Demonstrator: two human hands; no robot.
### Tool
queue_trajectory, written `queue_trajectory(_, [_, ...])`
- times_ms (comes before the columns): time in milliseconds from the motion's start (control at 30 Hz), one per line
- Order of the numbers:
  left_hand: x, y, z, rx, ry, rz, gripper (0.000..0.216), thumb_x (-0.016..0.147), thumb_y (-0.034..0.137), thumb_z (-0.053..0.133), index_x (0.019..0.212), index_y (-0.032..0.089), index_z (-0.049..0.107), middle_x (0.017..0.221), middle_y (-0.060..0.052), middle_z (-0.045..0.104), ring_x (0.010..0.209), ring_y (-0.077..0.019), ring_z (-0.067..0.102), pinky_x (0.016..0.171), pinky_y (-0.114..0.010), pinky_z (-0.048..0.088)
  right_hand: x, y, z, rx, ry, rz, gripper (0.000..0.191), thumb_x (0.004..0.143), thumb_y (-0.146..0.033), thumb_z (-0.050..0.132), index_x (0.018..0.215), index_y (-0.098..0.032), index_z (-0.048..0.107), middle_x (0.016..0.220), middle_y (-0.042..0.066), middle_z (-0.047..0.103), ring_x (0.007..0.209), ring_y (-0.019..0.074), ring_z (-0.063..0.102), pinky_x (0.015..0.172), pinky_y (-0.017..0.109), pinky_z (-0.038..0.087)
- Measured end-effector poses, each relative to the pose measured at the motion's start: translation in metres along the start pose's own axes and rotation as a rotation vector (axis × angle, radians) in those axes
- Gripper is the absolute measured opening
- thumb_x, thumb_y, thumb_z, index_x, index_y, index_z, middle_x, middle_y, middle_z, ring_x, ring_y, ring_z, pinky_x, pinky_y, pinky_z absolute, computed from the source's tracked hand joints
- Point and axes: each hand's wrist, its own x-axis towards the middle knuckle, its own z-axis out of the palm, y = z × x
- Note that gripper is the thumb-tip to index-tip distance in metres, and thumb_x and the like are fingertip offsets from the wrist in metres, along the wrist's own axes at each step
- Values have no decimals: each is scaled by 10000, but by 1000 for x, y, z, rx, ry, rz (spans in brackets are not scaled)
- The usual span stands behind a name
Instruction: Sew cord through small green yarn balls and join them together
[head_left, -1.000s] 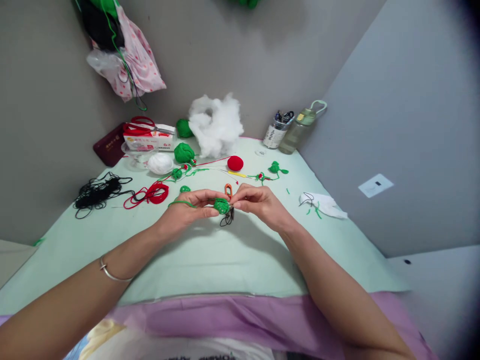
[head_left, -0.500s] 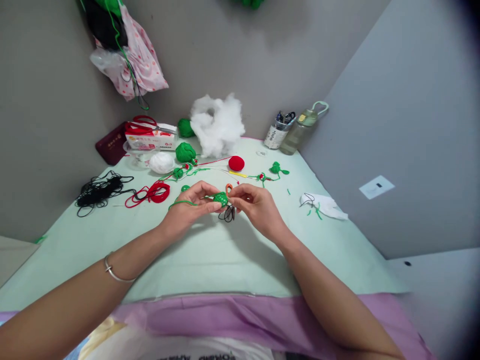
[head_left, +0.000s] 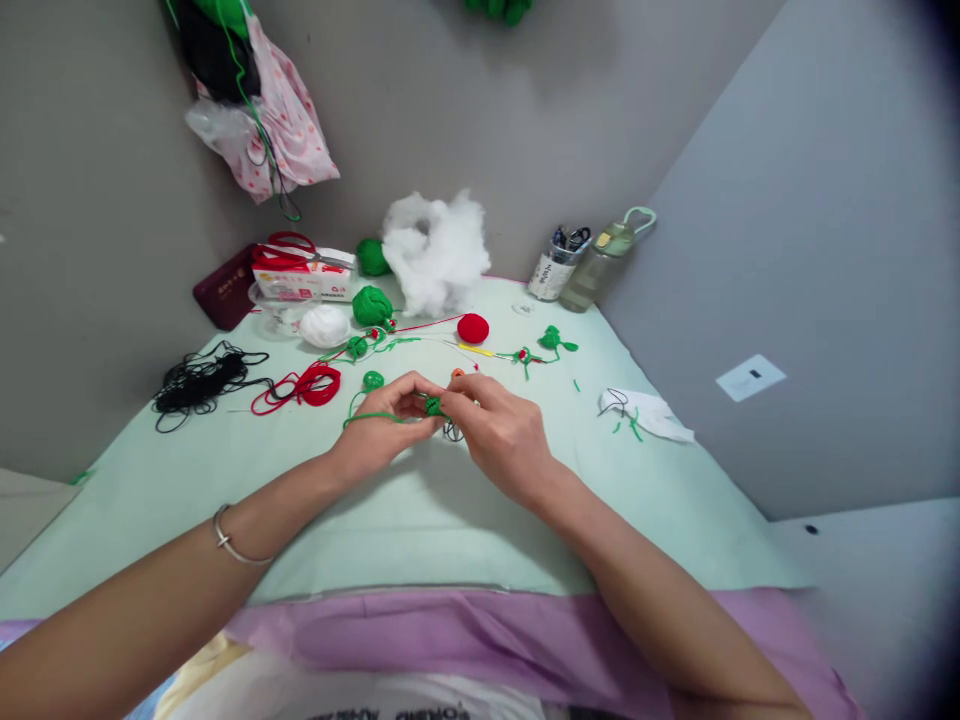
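Between my hands is a small green crocheted piece (head_left: 433, 405), mostly covered by fingers. My left hand (head_left: 386, 415) grips it from the left, and a strand of green yarn (head_left: 373, 416) runs across the back of that hand. My right hand (head_left: 495, 425) pinches the piece's right side; whether a thin tool is also between those fingers is hidden. Just behind the fingers an orange loop (head_left: 457, 373) peeks out, with thin black loops (head_left: 452, 431) below. A little green ball (head_left: 373, 380) lies beyond my left hand.
At left lie black yarn (head_left: 199, 385) and red yarn (head_left: 315, 384). Farther back are a white ball (head_left: 325, 326), green yarn (head_left: 373, 305), white stuffing (head_left: 435, 250), a red ball (head_left: 473, 328) and red scissors (head_left: 289, 250) on a box. A bottle (head_left: 596, 270) stands back right.
My right hand has moved left over the green piece and turned so its back shows more. The piece is now more covered, and the green ball behind my left hand shows more.
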Motion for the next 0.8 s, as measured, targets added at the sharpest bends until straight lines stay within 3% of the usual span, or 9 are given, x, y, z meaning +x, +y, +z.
queue_trajectory(67, [2, 0, -3, 0, 7, -33, 232, 726, 273, 774, 910, 190, 658, 874, -12, 678, 810, -165, 621, 738, -277, 480, 6, -11, -13, 164, 113, 52, 218, 956, -85, 473, 911, -213, 643, 1005, 83, 712, 868, 166, 676, 704, 281, 507])
queue_trajectory(133, [4, 1, -6, -7, 16, -66, 252, 720, 299, 777, 911, 190, 655, 837, -5, 663, 771, -162, 608, 702, -276, 467, 14, -19, -31, 414, 125, 187, 152, 989, -181, 484, 959, -231, 625, 1002, 70, 707, 793, 152, 674, 667, 289, 517])
queue_trajectory(233, [5, 3, -11, 14, 29, -99, 264, 743, 335, 770, 939, 199, 657, 852, -12, 675, 761, -164, 611, 691, -282, 460, 28, -16, -63, 812, -3, 411, 179, 1014, -375, 475, 934, -244, 568, 739, -4, 634, 520, 114, 574, 482, 267, 444])
queue_trajectory(300, [6, 5, -11, 47, 22, -121, 268, 741, 334, 776, 941, 201, 658, 822, -12, 676, 742, -167, 616, 673, -285, 455, 35, -5, -86, 923, 88, 465, 195, 972, -419, 560, 879, -247, 558, 594, -57, 505, 420, 86, 446, 421, 244, 352])
queue_trajectory(400, [6, 7, -9, 35, -22, -98, 281, 724, 311, 785, 950, 196, 661, 844, -22, 676, 792, -186, 641, 703, -302, 477, 44, 13, -116, 977, 424, 473, 180, 886, -317, 697, 800, -234, 562, 524, -89, 329, 388, 62, 194, 379, 256, 153])
queue_trajectory(433, [5, 8, -9, 21, -31, -82, 285, 723, 306, 784, 953, 194, 660, 874, -28, 676, 821, -192, 648, 726, -310, 485, 45, 17, -121, 990, 470, 487, 206, 887, -317, 689, 762, -231, 550, 509, -92, 287, 394, 65, 133, 384, 276, 113])
queue_trajectory(600, [4, 8, -11, 20, -59, -113, 287, 754, 335, 763, 975, 193, 649, 867, -28, 657, 832, -192, 646, 708, -306, 475, 43, 32, -124, 965, 487, 564, 170, 890, -282, 679, 776, -236, 561, 567, -55, 361, 446, 93, 161, 451, 309, 75])
queue_trajectory(800, [2, 9, -5, -24, -134, -99, 273, 745, 296, 754, 963, 195, 624, 926, -42, 691, 866, -196, 656, 731, -317, 498, 42, 35, -117, 886, 744, 487, 197, 953, -223, 602, 761, -220, 556, 595, -44, 397, 443, 89, 199, 448, 296, 103])
